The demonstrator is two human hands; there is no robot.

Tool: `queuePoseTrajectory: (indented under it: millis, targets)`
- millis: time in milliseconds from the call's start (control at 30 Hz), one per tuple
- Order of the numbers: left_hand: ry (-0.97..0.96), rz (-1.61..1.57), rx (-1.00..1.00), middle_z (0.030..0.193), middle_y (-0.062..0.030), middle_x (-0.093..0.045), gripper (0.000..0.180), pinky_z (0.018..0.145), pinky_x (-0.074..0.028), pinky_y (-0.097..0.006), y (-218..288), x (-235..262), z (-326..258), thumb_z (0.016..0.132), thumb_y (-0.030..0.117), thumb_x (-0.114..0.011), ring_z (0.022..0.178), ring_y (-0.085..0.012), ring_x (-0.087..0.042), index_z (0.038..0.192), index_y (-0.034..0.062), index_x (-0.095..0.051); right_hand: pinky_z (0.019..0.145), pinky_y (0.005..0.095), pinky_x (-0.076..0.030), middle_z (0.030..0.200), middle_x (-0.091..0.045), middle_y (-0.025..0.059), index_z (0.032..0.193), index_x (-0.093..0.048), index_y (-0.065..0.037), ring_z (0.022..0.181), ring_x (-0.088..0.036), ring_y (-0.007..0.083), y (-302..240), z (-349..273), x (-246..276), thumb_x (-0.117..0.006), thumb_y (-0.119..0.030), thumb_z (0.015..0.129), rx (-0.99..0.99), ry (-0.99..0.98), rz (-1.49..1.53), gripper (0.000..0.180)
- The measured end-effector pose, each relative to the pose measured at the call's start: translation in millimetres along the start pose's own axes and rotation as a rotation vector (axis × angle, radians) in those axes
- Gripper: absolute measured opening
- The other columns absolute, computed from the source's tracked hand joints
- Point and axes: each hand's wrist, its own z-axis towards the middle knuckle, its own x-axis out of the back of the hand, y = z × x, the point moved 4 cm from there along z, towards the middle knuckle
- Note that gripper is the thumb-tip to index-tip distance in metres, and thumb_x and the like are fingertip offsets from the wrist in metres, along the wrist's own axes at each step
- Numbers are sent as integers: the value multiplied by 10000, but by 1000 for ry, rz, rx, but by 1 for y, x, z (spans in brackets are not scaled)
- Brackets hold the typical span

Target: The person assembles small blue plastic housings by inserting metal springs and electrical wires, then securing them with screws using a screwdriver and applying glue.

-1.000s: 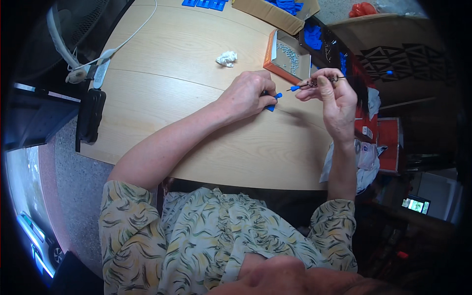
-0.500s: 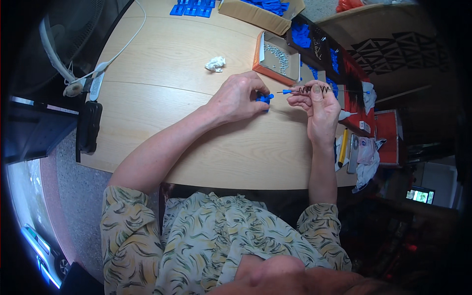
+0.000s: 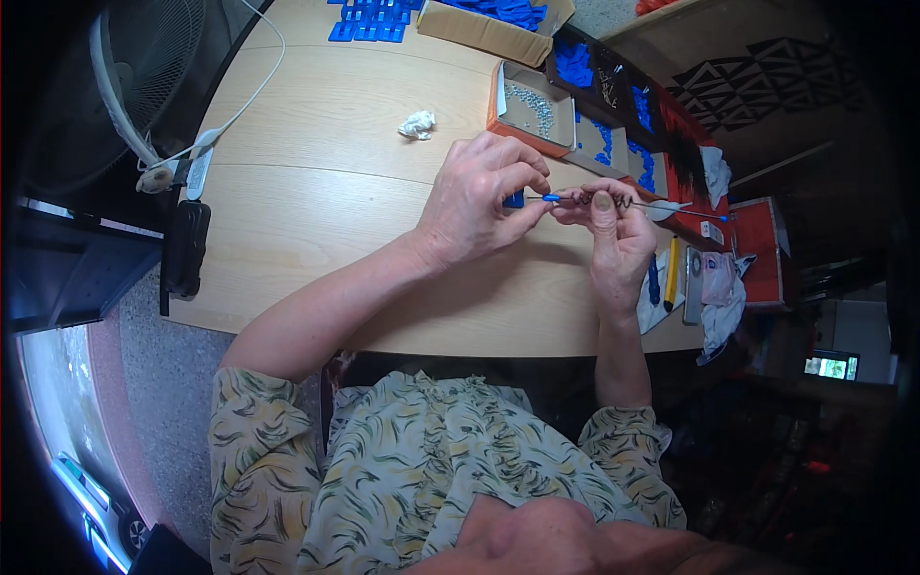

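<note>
From where I stand, the left hand's (image 3: 476, 196) grip is nearly closed, thumb and fingertips pinched about a blue piece (image 3: 515, 198). Only a sliver of that piece shows between them; its shape is lost behind the fingers. Just to the right, the right hand (image 3: 618, 240) has its grip closed on a thin rod (image 3: 666, 207) with a dark coil (image 3: 624, 201) around it, thumb on top, so part of the coil is covered. The rod's blue sleeve (image 3: 551, 197) sits right by the left fingertips; whether they touch it I can't tell. Its far end, tipped blue, pokes out to the right of both grips.

Beyond the grips, on the worktop (image 3: 316, 182), an orange-sided box (image 3: 530, 141) of small silvery bits, too tiny to make out, lies just ahead. A crumpled white wad (image 3: 418, 125) is ahead and left. Farther ahead, blue parts (image 3: 369, 21) and a cardboard box (image 3: 479, 36) heaped with more blue are cut off at the top. Right of the right grip, near the forearm, lies a yellow tool (image 3: 672, 273).
</note>
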Motion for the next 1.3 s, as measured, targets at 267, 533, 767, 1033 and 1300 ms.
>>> queuePoseTrajectory:
  millis: [267,533,767,1033,1300]
  targets:
    - [2,-14,-27,1033,-5,-678,190,879,-458,-383,2,-3,-4,768,187,-828,1019,-215,-623,894,110,-707,829,293,-600,1020,-697,128,1180,-571,62,905,-724,163,4,-9,-1,-561,-122,1076,-6,17,2,211]
    - [-188,-7,310,1073,-96,-725,288,892,-543,-400,-48,-12,-10,836,207,-837,1011,-264,-666,1076,59,-776,757,250,-601,1038,-678,122,997,-635,94,851,-732,160,6,24,-6,-621,-55,1034,156,40,-265,154]
    - [-239,92,229,1025,-75,-744,174,895,-527,-394,-46,-18,-7,866,200,-798,968,-262,-643,972,62,-805,738,234,-582,976,-692,104,1073,-620,67,835,-732,130,16,31,-2,-624,-81,1040,24,-2,-289,152]
    - [-235,105,248,1026,-59,-749,153,895,-529,-394,-48,-19,-10,873,188,-788,969,-239,-637,984,87,-815,743,230,-579,945,-704,77,1114,-600,43,839,-734,133,20,36,-1,-607,-106,1054,-1,-37,-215,162]
    - [-232,106,253,1022,-42,-747,151,890,-524,-381,-48,-19,-10,875,200,-785,966,-232,-633,983,99,-817,720,251,-588,873,-726,87,1065,-632,53,814,-740,134,4,52,-4,-620,-97,1040,29,-168,-416,152]
